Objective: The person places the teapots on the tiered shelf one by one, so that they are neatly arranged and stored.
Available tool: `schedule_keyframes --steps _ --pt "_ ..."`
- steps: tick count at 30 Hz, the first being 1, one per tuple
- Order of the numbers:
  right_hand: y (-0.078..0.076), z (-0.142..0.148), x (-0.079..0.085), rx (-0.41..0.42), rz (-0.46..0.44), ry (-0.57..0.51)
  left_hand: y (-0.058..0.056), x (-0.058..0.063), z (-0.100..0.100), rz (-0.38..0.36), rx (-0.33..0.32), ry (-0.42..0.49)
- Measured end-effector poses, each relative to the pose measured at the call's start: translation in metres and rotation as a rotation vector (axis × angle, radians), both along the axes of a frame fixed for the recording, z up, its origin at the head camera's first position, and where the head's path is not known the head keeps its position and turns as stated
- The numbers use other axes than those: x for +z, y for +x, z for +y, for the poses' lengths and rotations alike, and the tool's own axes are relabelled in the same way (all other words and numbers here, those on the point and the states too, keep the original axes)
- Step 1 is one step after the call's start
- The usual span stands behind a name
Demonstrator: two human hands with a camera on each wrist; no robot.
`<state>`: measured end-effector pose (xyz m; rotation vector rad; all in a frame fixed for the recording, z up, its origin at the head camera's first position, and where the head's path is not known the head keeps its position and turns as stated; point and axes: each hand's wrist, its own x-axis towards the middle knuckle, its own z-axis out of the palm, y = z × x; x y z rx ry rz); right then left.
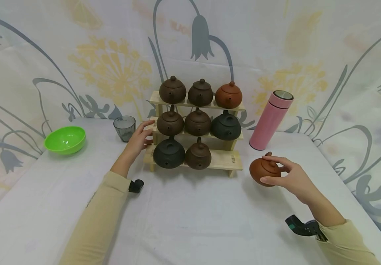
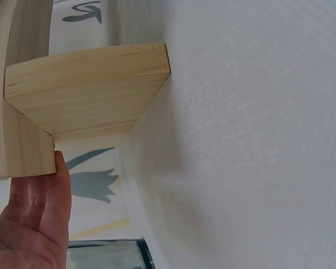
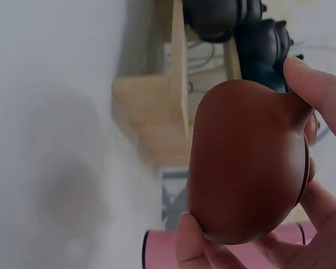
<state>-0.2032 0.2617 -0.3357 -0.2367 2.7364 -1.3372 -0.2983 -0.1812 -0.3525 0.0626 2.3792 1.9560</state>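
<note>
My right hand [image 1: 293, 180] holds a reddish-brown clay teapot [image 1: 263, 171] above the table, right of the wooden rack [image 1: 223, 156]. Thumb and fingers grip its sides, and the right wrist view shows the smooth rounded body of that teapot [image 3: 241, 168]. My left hand [image 1: 137, 140] grips the left end of the rack's middle shelf; in the left wrist view its fingers [image 2: 50, 207] reach behind the wood. Three teapots stand on the top shelf, one of them orange-brown [image 1: 228, 96], and three on the middle. A black teapot [image 1: 168, 154] and a brown teapot [image 1: 198, 156] stand on the bottom shelf.
A pink thermos [image 1: 270, 123] stands right of the rack, behind the held teapot. Left of the rack are a grey glass cup [image 1: 125, 129], close to my left hand, and a green bowl [image 1: 65, 141]. Flower-patterned cloth hangs behind the white-covered table [image 1: 193, 213].
</note>
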Motion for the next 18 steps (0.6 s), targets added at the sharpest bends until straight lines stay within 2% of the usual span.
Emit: schedule_keyframes --steps 9,18 --pt "-0.008 -0.040 0.008 0.067 0.033 -0.052 0.000 -0.002 0.000 0.001 -0.009 -0.001" --pt "-0.022 -0.070 0.000 0.101 0.050 -0.090 0.001 -0.001 0.000 0.014 -0.007 0.000"
